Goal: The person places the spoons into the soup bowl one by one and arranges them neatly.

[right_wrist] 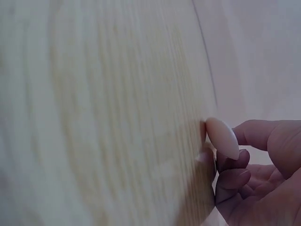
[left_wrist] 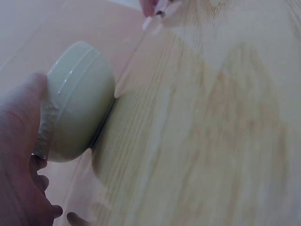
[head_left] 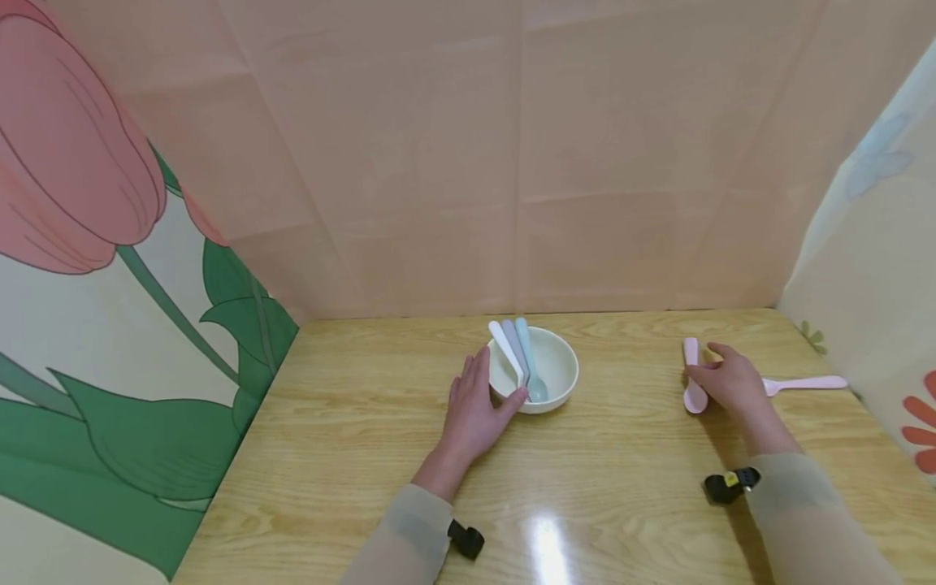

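Note:
A white bowl (head_left: 559, 366) stands at the middle back of the table, with my left hand (head_left: 474, 410) around its left side, thumb at the front rim. In the left wrist view the thumb and a fingertip touch the bowl (left_wrist: 84, 103). Inside it lean a light-blue spoon (head_left: 534, 370), a lavender handle (head_left: 514, 345) and a white handle (head_left: 504, 349); the heads of the last two are unclear. At the right, my right hand (head_left: 731, 382) pinches a pink spoon (head_left: 695, 398) between thumb and fingers. Its rounded head (right_wrist: 223, 139) shows in the right wrist view.
A second pink utensil (head_left: 808, 383) lies beyond the right hand, its head partly hidden by that hand. The wooden table (head_left: 351, 422) meets a pink cloth backdrop (head_left: 409, 268) behind. Flower-printed panels (head_left: 117, 439) flank both sides.

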`<state>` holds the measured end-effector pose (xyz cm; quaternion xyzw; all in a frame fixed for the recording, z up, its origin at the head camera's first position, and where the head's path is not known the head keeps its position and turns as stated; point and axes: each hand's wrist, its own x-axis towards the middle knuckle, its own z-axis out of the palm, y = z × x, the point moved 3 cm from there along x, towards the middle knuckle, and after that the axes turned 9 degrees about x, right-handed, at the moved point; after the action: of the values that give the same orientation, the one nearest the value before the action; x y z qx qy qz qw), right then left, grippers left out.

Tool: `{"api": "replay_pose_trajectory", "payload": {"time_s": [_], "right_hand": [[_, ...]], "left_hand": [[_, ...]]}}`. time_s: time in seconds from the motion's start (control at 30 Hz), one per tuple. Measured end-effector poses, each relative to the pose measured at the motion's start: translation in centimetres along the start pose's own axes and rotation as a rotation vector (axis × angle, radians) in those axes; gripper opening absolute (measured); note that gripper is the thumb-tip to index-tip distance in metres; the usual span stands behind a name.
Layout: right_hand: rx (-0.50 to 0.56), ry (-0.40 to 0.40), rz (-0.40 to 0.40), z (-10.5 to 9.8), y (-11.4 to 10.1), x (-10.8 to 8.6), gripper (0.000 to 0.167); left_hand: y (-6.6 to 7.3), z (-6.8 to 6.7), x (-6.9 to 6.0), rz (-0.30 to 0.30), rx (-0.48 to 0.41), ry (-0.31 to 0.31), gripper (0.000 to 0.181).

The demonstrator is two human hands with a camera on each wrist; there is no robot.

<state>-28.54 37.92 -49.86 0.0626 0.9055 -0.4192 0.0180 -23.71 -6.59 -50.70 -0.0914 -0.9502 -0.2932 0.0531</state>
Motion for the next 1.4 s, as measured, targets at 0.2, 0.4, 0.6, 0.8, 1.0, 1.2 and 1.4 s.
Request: {"api": "replay_pose_trajectory", "payload": {"time_s": [0.2,0.4,0.6,0.8,1.0,1.2,1.4], "right_hand": [[0.059,0.008,0.004,0.5,-0.6,-0.1,0.078],[0.124,0.033,-0.011,1.1,-1.4,-0.3,0.073],[0.142,0.054,-0.064,1.4,-2.2,-0.5,0.072],[0.191,0.053,-0.118,1.8,-4.2,-1.2,0.073],[0.249,0.030,-0.130,2.5,-6.0,-1.9,0.074],[0.307,0.011,-0.169,3.0,-7.9,-2.3,0.075],[0.346,-0.006,-0.181,3.7,-9.3,-2.3,0.078]], "left_hand": [[0.0,-0.1,0.1,0.007,0.005,0.004,0.108],[0.0,0.0,0.1,0.006,0.006,0.001,0.108],[0.1,-0.1,0.1,0.004,0.008,0.000,0.109],[0.0,0.0,0.1,-0.001,0.003,0.002,0.109],[0.0,0.0,0.0,-0.005,0.011,-0.006,0.109],[-0.1,0.1,0.1,-0.006,0.011,-0.006,0.109],[-0.1,0.1,0.1,-0.006,0.004,-0.005,0.108]]}}
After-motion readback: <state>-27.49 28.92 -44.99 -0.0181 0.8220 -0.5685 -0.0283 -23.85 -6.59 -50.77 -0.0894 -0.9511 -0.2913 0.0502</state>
